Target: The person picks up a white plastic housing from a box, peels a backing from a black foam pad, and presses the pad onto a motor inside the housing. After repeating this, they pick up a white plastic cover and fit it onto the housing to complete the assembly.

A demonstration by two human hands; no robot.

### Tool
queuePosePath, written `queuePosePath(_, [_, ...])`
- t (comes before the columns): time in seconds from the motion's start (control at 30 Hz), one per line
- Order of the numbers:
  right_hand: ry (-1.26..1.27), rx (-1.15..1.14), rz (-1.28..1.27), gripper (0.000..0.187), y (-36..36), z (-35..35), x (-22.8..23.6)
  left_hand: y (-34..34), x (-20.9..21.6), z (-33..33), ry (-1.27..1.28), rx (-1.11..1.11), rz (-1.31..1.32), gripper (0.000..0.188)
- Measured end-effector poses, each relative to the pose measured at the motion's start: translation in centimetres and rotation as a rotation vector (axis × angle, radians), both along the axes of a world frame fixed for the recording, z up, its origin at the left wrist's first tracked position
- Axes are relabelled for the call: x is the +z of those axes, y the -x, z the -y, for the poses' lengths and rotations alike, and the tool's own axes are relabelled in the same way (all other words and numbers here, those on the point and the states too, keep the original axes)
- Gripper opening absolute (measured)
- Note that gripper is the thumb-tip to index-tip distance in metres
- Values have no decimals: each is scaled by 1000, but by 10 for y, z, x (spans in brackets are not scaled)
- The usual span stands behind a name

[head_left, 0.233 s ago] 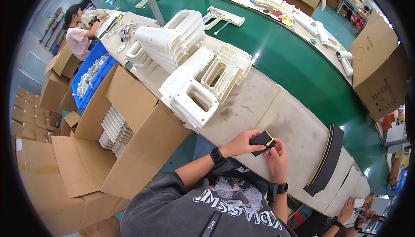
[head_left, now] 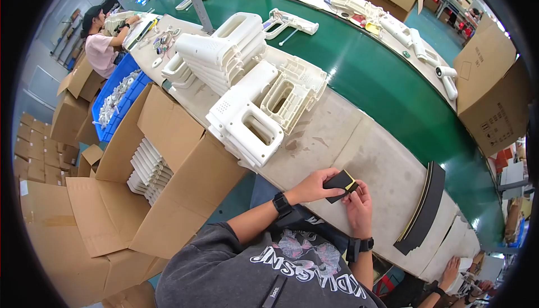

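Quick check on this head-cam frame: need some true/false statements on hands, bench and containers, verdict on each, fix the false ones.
1. The left hand and right hand both touch a small black pad. True.
2. The long black strips lie left of the hands. False: the long black strips lie to their right.
3. White plastic casings are stacked on the table. True.
4. The open cardboard box is empty. False: white parts are lined up inside.
5. The blue bin holds a heap of small white pieces. True.
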State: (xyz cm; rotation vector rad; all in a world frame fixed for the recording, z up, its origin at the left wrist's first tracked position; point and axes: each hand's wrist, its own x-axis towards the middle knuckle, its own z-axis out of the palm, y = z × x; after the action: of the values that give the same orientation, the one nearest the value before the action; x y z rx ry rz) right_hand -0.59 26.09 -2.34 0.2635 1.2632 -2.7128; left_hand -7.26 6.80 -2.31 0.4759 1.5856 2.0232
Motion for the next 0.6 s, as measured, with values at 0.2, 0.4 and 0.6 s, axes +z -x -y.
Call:
queuePosePath(0.2, [0, 1, -3, 36, 0, 0, -1, -1, 3, 1, 2, 0, -8, 37])
queuePosePath(0.4, [5, 2, -8, 36, 0, -1, -2, 0, 3, 0, -9, -5, 3, 38])
queuePosePath(0.6, [-17, 1, -1, 40, 1, 0, -3, 1, 2, 1, -25, -4, 18, 37])
